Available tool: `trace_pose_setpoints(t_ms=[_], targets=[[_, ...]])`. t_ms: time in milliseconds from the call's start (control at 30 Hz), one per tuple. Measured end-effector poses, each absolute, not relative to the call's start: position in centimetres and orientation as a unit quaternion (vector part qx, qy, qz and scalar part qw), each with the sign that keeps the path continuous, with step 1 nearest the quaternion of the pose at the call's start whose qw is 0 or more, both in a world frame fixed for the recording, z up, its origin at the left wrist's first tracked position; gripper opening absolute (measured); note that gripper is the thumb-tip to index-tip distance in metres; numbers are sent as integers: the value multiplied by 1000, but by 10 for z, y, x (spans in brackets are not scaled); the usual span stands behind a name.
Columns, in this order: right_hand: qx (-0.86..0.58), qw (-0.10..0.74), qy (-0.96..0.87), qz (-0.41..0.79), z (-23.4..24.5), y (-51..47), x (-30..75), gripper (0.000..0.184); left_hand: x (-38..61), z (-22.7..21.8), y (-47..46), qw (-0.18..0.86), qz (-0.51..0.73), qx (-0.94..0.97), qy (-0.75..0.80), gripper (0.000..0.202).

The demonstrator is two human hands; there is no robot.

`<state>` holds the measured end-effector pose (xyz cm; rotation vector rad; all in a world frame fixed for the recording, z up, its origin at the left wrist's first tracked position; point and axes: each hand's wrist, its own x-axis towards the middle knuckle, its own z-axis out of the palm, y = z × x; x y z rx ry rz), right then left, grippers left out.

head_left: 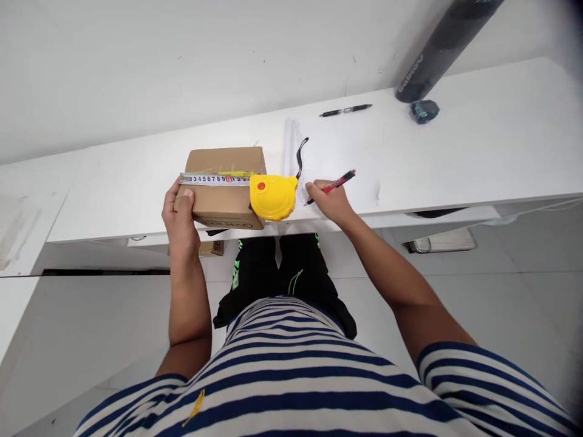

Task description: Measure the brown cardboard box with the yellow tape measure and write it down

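Note:
A brown cardboard box [218,200] sits on the white desk near its front edge. Across its top runs the silver blade of a yellow tape measure [276,197], whose case rests against the box's right end. My left hand [178,209] grips the box's left end, thumb on the cardboard and fingers by the blade's hooked tip. In my right hand [330,197] is a red and black pen [339,182], its point down at the desk just right of the tape case. A sheet of clear plastic or paper seems to lie under that hand, its kind unclear.
Farther back on the white desk [478,139] lies a black pen [346,110]. A dark cylinder [446,48] leans at the wall, with a small dark teal object [424,111] before it. Under the desk are another small box [212,248] and a pale flat item [444,241].

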<state>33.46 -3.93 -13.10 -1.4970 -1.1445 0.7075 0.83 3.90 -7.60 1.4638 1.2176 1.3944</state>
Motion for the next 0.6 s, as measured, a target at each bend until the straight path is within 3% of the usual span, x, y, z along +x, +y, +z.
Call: trace_pose_setpoints(t_ms=[267,400,467,600], targets=[[-630,561,-484,234,-135,-38,330,57,13,-71,35,374,582,540,481,56],[-612,551,-566,40,-117,-53,317,44,12,-62,24,387,586,522,484,55],[-544,526,-652,-46,-103,-65,307,36,10,-59,19,395,581,523,483,55],[-441,417,-791,-77,-77,-80,291,43,6,-56,14,402,576,531,474,54]])
